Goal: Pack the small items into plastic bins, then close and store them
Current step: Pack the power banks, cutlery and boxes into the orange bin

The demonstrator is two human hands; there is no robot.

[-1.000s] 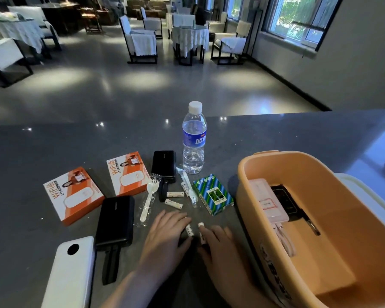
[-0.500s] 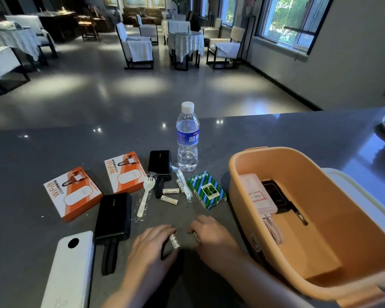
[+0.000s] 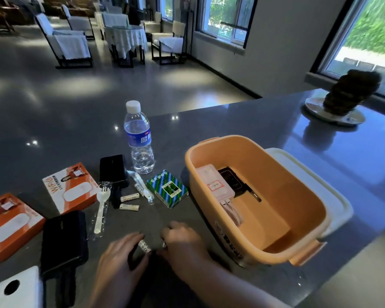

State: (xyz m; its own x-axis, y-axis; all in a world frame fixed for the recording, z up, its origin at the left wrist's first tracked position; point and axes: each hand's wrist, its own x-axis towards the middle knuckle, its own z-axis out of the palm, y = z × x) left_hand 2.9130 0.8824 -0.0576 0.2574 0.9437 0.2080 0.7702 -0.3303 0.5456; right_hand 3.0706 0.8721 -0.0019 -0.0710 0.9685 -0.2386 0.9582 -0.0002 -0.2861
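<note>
Counting from the water bottle [image 3: 139,138] as landmark: one clear bottle, white cap, blue label, its writing too blurred to read, standing upright on the dark counter [image 3: 242,121].

Right of the bottle stands one orange plastic bin [image 3: 298,252], open, with one white lid [image 3: 320,183] lying against its far side. Inside the bin lie one pink flat case [image 3: 213,185] bearing a small label that cannot be read, and one black device [image 3: 231,181] just beside it.

Left of the bottle lie two orange-and-white boxes [image 3: 70,187] [image 3: 9,223], each printed "WiFi"; the smaller print is illegible. Three black power banks are counted: one [image 3: 113,168] just left of the bottle, one [image 3: 63,241] nearer the person, the third being the device in the bin. One white power bank [image 3: 16,290] sits at the near left edge.

In front of the bottle lie one green-and-blue patterned box [image 3: 168,188], two plastic forks in clear wrappers [image 3: 101,210] [image 3: 142,187], and two small white batteries [image 3: 129,198] [image 3: 129,207].

Nearest the person, well in front of the bottle, the left hand [image 3: 120,263] pinches one white battery [image 3: 144,245] at its fingertips. The right hand [image 3: 182,243] is curled over a second white item [image 3: 164,244], mostly hidden.

Far right of the bottle, one dark ornament [image 3: 347,94] stands on a white plate [image 3: 356,118].
</note>
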